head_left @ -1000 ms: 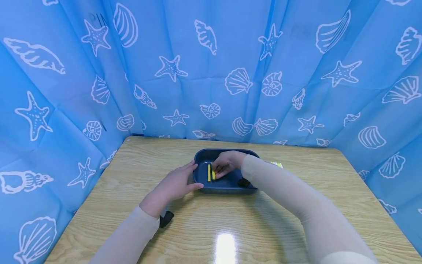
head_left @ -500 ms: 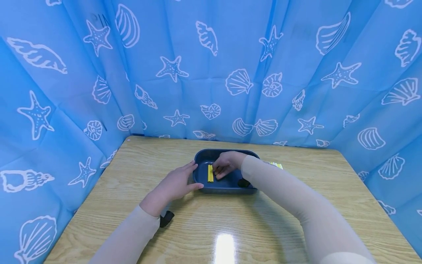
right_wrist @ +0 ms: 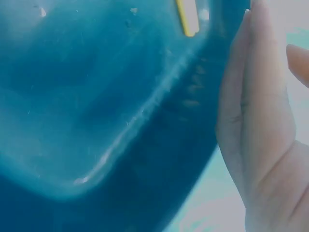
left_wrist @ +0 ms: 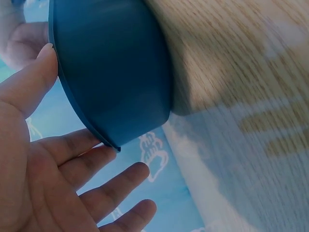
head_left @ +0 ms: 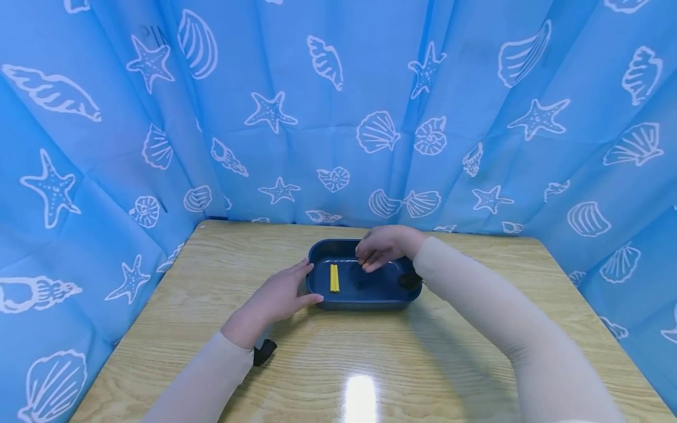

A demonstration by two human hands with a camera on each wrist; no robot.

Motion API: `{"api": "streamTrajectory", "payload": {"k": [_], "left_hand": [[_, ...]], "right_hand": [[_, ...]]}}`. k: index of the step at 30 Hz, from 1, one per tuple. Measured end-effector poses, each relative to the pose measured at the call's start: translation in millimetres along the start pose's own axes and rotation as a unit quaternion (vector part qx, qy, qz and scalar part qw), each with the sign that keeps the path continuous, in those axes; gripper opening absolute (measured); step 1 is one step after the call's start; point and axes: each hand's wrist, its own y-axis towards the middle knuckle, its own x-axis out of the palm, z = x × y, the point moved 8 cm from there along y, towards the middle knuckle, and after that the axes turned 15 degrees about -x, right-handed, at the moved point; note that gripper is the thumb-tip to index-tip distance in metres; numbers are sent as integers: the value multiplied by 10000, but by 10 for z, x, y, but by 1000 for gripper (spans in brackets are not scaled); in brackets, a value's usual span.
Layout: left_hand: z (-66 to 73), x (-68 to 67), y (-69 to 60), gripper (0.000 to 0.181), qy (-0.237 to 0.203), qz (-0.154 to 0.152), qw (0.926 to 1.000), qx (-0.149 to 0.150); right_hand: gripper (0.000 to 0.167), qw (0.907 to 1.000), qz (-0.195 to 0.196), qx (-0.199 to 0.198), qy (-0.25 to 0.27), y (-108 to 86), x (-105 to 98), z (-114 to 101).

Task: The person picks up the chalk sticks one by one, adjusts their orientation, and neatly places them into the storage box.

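Two yellow sticks [head_left: 334,278] lie side by side at the left in a dark blue bin [head_left: 378,289]. My left hand [head_left: 275,298] touches the bin's left end, thumb near the front corner; in the left wrist view this hand [left_wrist: 53,174] has its fingers spread, some against the rim of the bin [left_wrist: 111,72]. Over the bin's back part is my right hand [head_left: 388,244], apart from the sticks, nothing visible in it. The right wrist view has that hand [right_wrist: 265,111] with fairly straight fingers beside the bin [right_wrist: 72,96], and a yellow piece [right_wrist: 187,18] inside.
The bin stands on a wooden table [head_left: 307,364], towards its back edge. Behind and at both sides hangs a blue curtain [head_left: 296,153] with white shell and starfish prints. A black strap-like piece [head_left: 264,352] is at my left wrist.
The two sticks, apart at first, came together side by side. My right hand has let go and moved right and back; its arm now covers the white and yellow items behind.
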Motion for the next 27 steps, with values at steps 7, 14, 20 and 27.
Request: {"api": "streamTrajectory", "payload": {"k": [7,14,20,27], "left_hand": [[13,-17,-12,81,95,14,10000,28],[29,-30,-13,80,87,-8,10000,39],[17,-17,-5,80,137,-24,9999,22],[13,-10,-3,81,185,28,9998,55]], "right_hand": [[36,9986,17,-484,232,-334,-179,-47],[19,9960,127,-880,21,-644,-311,-109],[15,9947,180,-1010,-116,-858,-417,-127],[15,9927,281,-1119,-345,-1045,-529,-80]]}}
